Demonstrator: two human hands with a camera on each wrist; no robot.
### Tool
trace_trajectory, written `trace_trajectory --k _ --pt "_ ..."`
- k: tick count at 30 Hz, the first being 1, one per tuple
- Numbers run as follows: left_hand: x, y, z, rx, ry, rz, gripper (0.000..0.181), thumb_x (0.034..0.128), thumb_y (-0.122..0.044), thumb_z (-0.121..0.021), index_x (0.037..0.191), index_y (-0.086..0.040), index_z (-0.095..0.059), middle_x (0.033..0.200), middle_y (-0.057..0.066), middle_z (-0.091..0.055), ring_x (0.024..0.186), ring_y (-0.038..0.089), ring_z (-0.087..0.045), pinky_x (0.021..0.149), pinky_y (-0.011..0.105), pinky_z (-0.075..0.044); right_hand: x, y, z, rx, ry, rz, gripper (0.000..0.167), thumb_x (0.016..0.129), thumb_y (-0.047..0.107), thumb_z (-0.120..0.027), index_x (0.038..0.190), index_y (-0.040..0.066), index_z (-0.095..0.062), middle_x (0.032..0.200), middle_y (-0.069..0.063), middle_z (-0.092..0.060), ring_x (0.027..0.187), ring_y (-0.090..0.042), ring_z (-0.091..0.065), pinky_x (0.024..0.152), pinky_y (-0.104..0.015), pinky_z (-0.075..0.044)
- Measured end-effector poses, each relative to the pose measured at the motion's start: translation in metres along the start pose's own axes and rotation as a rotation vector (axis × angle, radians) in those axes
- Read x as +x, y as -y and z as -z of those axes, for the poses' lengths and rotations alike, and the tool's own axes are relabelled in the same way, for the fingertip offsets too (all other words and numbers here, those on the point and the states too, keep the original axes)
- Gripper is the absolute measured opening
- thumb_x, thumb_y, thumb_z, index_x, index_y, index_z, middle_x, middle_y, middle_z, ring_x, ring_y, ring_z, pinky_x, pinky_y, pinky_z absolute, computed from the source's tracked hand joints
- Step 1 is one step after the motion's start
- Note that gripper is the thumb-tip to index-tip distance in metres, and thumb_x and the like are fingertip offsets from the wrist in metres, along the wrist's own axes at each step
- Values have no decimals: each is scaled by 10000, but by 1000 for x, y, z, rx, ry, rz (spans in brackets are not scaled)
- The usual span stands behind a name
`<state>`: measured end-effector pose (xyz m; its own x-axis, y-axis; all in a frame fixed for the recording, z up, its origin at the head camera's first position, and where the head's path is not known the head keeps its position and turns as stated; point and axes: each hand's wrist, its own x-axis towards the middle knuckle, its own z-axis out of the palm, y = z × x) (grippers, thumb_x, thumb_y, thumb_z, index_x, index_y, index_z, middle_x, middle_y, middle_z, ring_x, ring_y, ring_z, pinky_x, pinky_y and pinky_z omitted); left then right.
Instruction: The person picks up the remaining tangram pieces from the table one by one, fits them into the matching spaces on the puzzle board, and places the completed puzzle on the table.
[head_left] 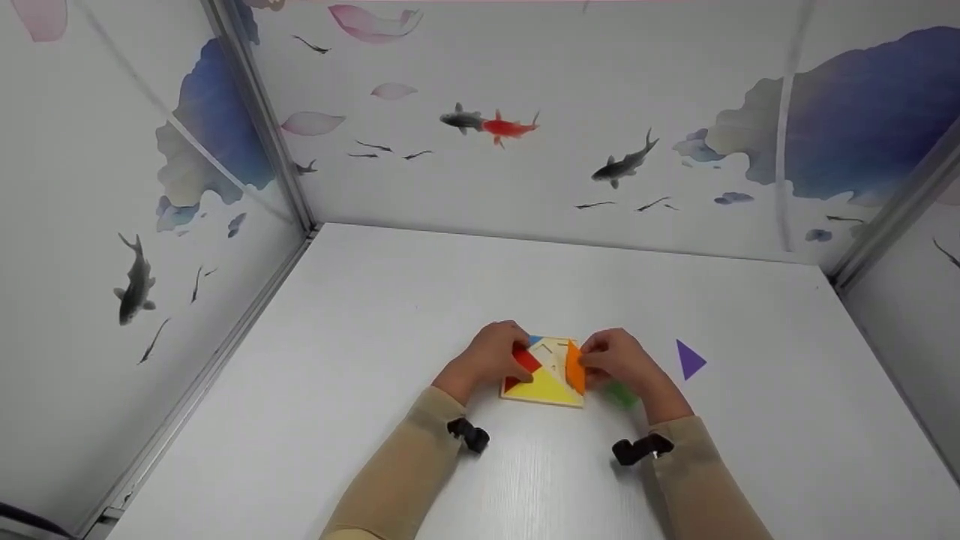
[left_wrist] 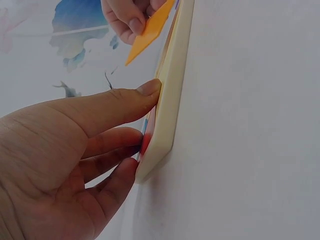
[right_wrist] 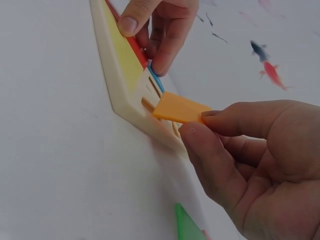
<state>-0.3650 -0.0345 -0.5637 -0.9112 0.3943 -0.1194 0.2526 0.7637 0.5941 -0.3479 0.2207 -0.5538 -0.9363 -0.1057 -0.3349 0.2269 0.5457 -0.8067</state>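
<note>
Left hand [head_left: 495,352] is bent at the left edge of a cream tray [left_wrist: 172,100], the edge gripped between thumb and fingers. The tray is seen lying on the white worktop [head_left: 420,300]. Within it, a red piece [head_left: 527,362] is partly covered by the thumb; along the near side a yellow piece [head_left: 541,391] is set, and at the far side a blue piece [head_left: 534,340]. To the right of these, bare slotted base is exposed. Over the tray's right part an orange piece [head_left: 574,369] is held tilted; whether the base is touched cannot be told. It is pinched between thumb and forefinger of the right hand [head_left: 619,356]. Beneath that hand, a green piece [head_left: 622,394] is partly hidden on the worktop. Farther right, well apart from the tray, a purple triangle [head_left: 690,360] is found lying on the worktop.
</note>
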Motion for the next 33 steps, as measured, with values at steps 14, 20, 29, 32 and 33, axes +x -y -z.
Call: trace_trajectory --k 14,20,29,32,33 --pt "0 1 1 17 2 -50 496 840 -312 -923 1272 -133 -755 1269 3 -667 1114 186 -559 1047 318 -521 -1 0 -7 16 2 12 163 991 142 -744 1123 48 -726 1076 -133 -691 789 -215 -675 841 -340 -647" --pt "-2 -1 2 16 4 -43 492 843 -313 -921 1269 -135 -751 1258 -1 -664 1109 186 -558 1044 320 -521 -2 3 -8 7 9 17 140 990 128 -744 1102 47 -724 1062 -127 -688 799 -216 -677 808 -313 -645" --pt "-1 2 2 15 -4 -61 482 844 -307 -920 1262 -133 -754 1243 -4 -667 1107 184 -560 1039 317 -518 -2 4 -9 -23 18 14 121 962 101 -765 1064 55 -720 1006 -114 -666 813 -228 -663 807 -313 -646" --pt "0 2 1 10 -1 -56 478 843 -311 -921 1258 -137 -758 1255 -4 -666 1121 188 -561 1047 322 -517 -2 4 -9 -37 23 20 128 951 95 -767 1062 52 -719 984 -111 -665 806 -223 -663 808 -318 -646" --pt "0 2 1 13 -1 -57 477 843 -310 -920 1258 -138 -760 1262 -2 -666 1129 191 -562 1051 325 -518 -2 4 -9 -46 26 24 132 948 95 -767 1063 49 -719 976 -111 -665 800 -221 -663 804 -317 -647"
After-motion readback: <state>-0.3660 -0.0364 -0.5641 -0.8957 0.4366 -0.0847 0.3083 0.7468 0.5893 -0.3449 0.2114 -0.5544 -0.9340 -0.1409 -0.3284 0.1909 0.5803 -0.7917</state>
